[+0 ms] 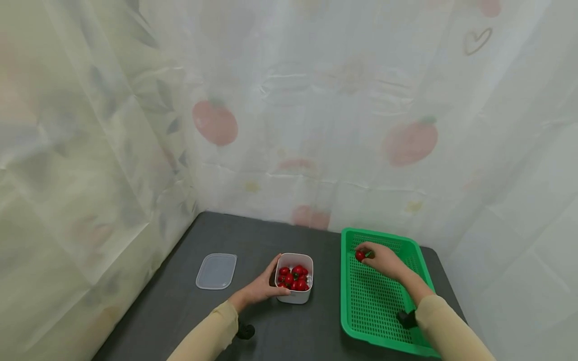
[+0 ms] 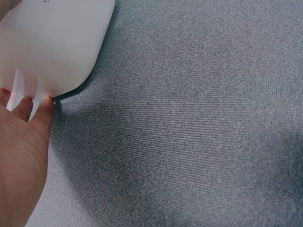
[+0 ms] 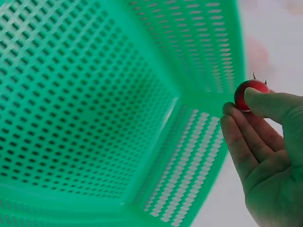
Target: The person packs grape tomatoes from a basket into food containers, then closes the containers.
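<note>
My right hand pinches a red cherry tomato with a green stem between thumb and fingers, over the far part of a green perforated basket. In the right wrist view the basket's holed floor and walls spread out beside that hand. A square white container stands on the table, with several cherry tomatoes inside. My left hand holds this container from its left, the thumb along the near side. Its fingertips press the white wall in the left wrist view.
A translucent square lid lies flat on the dark grey table, left of the container. Behind the table hangs a pale sheet with printed fruit, and more sheeting drapes down the left and right sides. Each wrist carries a black strap piece.
</note>
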Demonstrator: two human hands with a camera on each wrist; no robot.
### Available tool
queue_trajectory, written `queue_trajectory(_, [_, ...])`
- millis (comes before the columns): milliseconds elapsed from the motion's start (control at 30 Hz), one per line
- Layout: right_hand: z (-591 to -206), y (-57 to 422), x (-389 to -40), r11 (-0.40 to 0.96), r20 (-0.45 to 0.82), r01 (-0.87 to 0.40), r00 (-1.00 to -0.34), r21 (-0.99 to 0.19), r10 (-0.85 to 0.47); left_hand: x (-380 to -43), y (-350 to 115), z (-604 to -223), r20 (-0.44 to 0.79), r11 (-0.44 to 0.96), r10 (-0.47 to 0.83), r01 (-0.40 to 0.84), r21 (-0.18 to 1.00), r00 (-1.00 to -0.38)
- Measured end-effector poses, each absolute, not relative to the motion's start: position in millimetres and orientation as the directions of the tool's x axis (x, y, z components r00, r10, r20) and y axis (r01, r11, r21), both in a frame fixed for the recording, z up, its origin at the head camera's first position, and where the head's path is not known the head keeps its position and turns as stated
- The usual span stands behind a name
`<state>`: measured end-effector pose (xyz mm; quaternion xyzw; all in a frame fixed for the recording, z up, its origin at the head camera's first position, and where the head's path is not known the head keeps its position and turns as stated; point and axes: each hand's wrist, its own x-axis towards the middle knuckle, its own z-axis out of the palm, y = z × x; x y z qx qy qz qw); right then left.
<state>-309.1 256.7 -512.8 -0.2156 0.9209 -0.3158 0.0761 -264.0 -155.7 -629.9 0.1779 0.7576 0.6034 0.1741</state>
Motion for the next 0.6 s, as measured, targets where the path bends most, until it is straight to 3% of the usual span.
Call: queue_trajectory(600, [-493.9, 184.1, -315.5, 0.641, -0.024, -0.432, -0.818, -0.635, -0.575, -263.6, -154.8, -629.6, -0.037, 0.192, 0.487, 0.065, 0.979, -0.873])
